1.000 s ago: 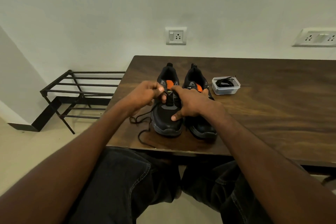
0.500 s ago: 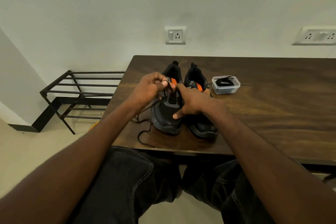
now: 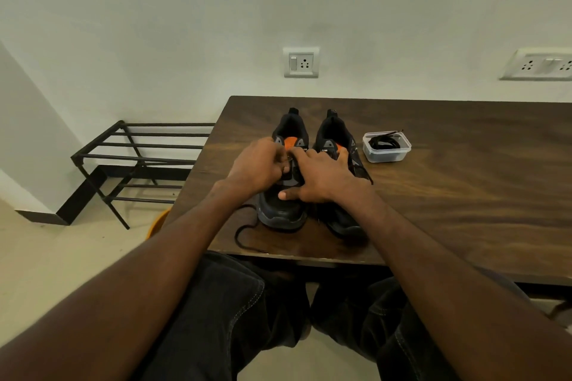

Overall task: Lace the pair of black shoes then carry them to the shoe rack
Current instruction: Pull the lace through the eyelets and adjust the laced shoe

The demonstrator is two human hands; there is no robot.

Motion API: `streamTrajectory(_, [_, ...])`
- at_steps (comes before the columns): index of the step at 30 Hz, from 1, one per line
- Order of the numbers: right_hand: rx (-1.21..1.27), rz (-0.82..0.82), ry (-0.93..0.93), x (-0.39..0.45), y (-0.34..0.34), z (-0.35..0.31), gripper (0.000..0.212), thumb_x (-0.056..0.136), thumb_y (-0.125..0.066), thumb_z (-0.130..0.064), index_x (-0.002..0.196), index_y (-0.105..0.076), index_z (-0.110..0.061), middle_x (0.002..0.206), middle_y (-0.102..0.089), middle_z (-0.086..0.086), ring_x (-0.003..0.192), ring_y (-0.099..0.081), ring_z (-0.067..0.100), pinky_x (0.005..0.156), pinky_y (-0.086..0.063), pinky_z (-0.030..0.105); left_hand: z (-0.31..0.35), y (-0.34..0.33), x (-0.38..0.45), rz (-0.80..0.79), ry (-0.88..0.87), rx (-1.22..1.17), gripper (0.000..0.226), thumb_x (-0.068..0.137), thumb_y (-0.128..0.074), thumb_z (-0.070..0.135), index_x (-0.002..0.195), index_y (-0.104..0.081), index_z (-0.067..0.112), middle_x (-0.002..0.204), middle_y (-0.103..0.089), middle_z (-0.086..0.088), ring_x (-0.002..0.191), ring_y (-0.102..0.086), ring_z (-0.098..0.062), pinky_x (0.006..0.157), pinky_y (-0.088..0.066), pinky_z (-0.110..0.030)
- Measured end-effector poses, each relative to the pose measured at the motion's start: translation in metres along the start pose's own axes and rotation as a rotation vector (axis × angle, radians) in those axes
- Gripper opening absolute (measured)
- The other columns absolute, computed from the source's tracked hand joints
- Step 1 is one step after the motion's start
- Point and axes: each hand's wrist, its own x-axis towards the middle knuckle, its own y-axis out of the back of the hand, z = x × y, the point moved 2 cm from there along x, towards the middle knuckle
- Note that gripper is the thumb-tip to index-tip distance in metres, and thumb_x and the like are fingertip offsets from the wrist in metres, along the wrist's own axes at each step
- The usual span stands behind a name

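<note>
Two black shoes with orange tongues stand side by side near the front of the dark wooden table, toes toward me. My left hand is curled over the lacing area of the left shoe and pinches its black lace, whose loose end trails across the table to the front edge. My right hand rests on the same shoe with its thumb across the toe box and its fingers reaching toward the eyelets. The right shoe is partly hidden behind that hand.
A small clear plastic tub holding a coiled black lace sits right of the shoes. A black metal shoe rack stands on the floor left of the table, against the wall. My legs in dark jeans are under the table's front edge.
My left hand has dropped from a raised pull back down onto the left shoe's eyelets. The left shoe has straightened after being tilted. My right hand stays on the shoe.
</note>
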Motion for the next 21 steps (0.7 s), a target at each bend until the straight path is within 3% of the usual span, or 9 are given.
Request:
streamTrajectory(3, [0.048,-0.026,-0.028,0.0,0.002,0.004,0.112,0.077,-0.074,-0.074,0.162,-0.014,-0.033,0.16,-0.042,0.007,0.15,-0.037,0.034,0.117,-0.002,0.076,0.009,0.015,-0.001,0.155,0.034,-0.48,0.009,0.1,-0.061,0.007,0.092,-0.065,0.011,0.097,-0.073,-0.005,0.088,-0.071,-0.013,0.063,-0.05,-0.011])
streamTrajectory(5, [0.055,-0.048,-0.04,0.0,0.005,0.008,0.112,0.075,-0.076,-0.074,0.161,-0.015,-0.036,0.161,-0.043,0.005,0.15,-0.037,0.034,0.117,-0.004,0.076,0.012,0.027,0.0,0.26,0.11,-0.904,0.01,0.107,-0.049,0.008,0.102,-0.058,0.006,0.097,-0.075,-0.007,0.089,-0.075,-0.016,0.052,-0.045,-0.017])
streamTrajectory(6, [0.059,-0.059,-0.042,0.0,0.006,0.009,0.112,0.075,-0.077,-0.074,0.161,-0.015,-0.036,0.161,-0.042,0.005,0.15,-0.037,0.033,0.117,-0.004,0.076,0.012,0.03,-0.001,0.286,0.144,-0.999,0.01,0.108,-0.046,0.01,0.104,-0.055,0.008,0.092,-0.073,-0.006,0.083,-0.074,-0.018,0.048,-0.042,-0.019])
streamTrajectory(8, [0.07,-0.06,-0.044,-0.002,0.006,0.01,0.112,0.075,-0.078,-0.072,0.161,-0.017,-0.037,0.161,-0.043,0.004,0.151,-0.036,0.032,0.117,-0.005,0.075,0.009,0.026,0.002,0.307,0.109,-0.781,0.005,0.106,-0.053,0.015,0.103,-0.057,0.014,0.088,-0.068,-0.001,0.074,-0.066,-0.011,0.052,-0.044,-0.017])
streamTrajectory(11, [0.087,-0.051,-0.039,-0.003,0.007,0.01,0.108,0.076,-0.078,-0.07,0.159,-0.019,-0.037,0.159,-0.044,0.004,0.15,-0.037,0.033,0.117,-0.007,0.076,-0.002,0.003,0.004,0.106,-0.045,-0.145,0.005,0.094,-0.073,0.026,0.093,-0.068,0.025,0.095,-0.061,0.006,0.083,-0.059,-0.005,0.07,-0.047,-0.018])
streamTrajectory(13, [0.099,-0.054,-0.039,-0.003,0.007,0.011,0.108,0.076,-0.078,-0.071,0.159,-0.018,-0.04,0.159,-0.044,0.004,0.149,-0.038,0.033,0.116,-0.006,0.077,-0.005,-0.005,0.003,0.029,-0.06,0.001,0.007,0.09,-0.077,0.026,0.094,-0.072,0.024,0.099,-0.053,0.006,0.086,-0.051,-0.007,0.073,-0.041,-0.022])
streamTrajectory(15, [0.101,-0.057,-0.042,-0.002,0.006,0.012,0.109,0.075,-0.077,-0.072,0.16,-0.015,-0.042,0.159,-0.043,0.004,0.15,-0.037,0.034,0.116,-0.006,0.078,-0.006,-0.003,0.003,0.026,-0.062,0.025,0.002,0.089,-0.077,0.022,0.09,-0.075,0.022,0.096,-0.05,0.007,0.085,-0.049,-0.008,0.076,-0.04,-0.025])
streamTrajectory(18, [0.106,-0.057,-0.043,-0.002,0.005,0.013,0.11,0.075,-0.078,-0.071,0.16,-0.014,-0.043,0.159,-0.043,0.004,0.15,-0.036,0.034,0.116,-0.005,0.079,-0.005,0.0,0.004,0.057,-0.03,-0.012,0.016,0.092,-0.068,0.012,0.079,-0.068,0.022,0.089,-0.055,0.008,0.08,-0.053,-0.007,0.077,-0.049,-0.029])
streamTrajectory(21, [0.127,-0.056,-0.046,-0.003,0.006,0.015,0.111,0.075,-0.08,-0.069,0.16,-0.014,-0.043,0.162,-0.042,0.002,0.152,-0.033,0.034,0.116,0.0,0.079,0.0,0.022,0.008,0.28,0.102,-0.483,0.019,0.105,-0.052,0.011,0.092,-0.063,0.021,0.09,-0.069,0.004,0.083,-0.066,-0.009,0.067,-0.049,-0.021])
